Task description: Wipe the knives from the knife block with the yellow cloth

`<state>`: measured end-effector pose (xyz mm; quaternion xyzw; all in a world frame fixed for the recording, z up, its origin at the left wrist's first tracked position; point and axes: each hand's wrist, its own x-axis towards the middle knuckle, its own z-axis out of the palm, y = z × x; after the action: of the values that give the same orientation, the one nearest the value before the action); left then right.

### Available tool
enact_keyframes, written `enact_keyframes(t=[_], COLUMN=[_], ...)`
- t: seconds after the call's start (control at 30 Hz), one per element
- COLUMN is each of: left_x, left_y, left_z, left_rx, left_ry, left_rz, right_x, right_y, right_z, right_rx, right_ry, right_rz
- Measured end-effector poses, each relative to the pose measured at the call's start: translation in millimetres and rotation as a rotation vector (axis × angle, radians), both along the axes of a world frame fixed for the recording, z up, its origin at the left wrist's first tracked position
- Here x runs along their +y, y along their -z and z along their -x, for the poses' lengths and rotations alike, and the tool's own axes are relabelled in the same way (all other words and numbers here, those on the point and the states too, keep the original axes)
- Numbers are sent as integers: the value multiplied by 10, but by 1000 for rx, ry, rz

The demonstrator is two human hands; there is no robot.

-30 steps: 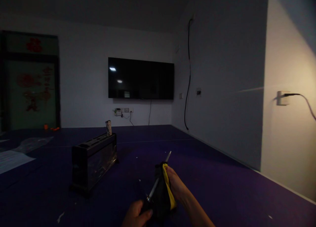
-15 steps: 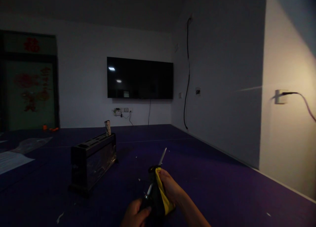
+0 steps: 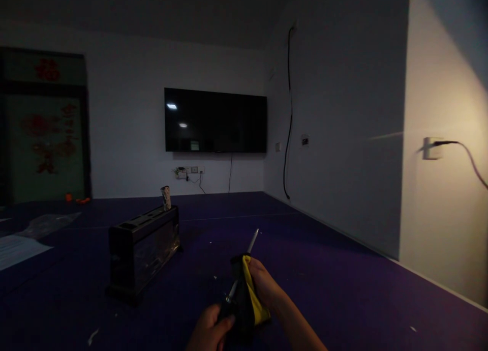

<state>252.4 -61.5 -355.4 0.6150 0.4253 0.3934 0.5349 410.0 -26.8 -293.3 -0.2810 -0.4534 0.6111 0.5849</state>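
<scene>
My left hand (image 3: 212,326), low in the head view, is closed around the dark handle of a long, narrow metal rod (image 3: 253,240). The rod points up and to the right, away from me. Whether it is a sharpening steel or a thin blade cannot be made out. In my right hand (image 3: 263,281) a yellow and black cloth (image 3: 249,290) is pinched around the rod's middle. The silver tip sticks out beyond the cloth, and a short bare stretch shows near the handle. To the left stands a black slotted knife block (image 3: 145,254) with one pale, speckled handle (image 3: 166,198) rising from it.
Everything rests on a wide dark purple surface (image 3: 343,290). Plastic film (image 3: 51,225) and a white sheet (image 3: 21,252) lie at the left. Small orange things (image 3: 82,200) are farther back. White scraps (image 3: 92,336) are scattered about. A wall (image 3: 343,188) runs along the right.
My right hand and the cloth have shifted very slightly along the rod toward its tip. My left hand keeps its hold; the block has not moved.
</scene>
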Motion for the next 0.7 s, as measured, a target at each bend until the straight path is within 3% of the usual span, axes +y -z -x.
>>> enact_keyframes(t=[0.3,0.7], left_x=[171,153], left_y=[169,100], left_z=[-49,-36], left_rx=[26,191], left_ry=[37,80], left_rz=[2,-24], right_x=[67,227], right_y=[31,75], right_z=[-67,-334], right_rx=[17,47], right_ry=[76,133], right_rz=[-16,-59])
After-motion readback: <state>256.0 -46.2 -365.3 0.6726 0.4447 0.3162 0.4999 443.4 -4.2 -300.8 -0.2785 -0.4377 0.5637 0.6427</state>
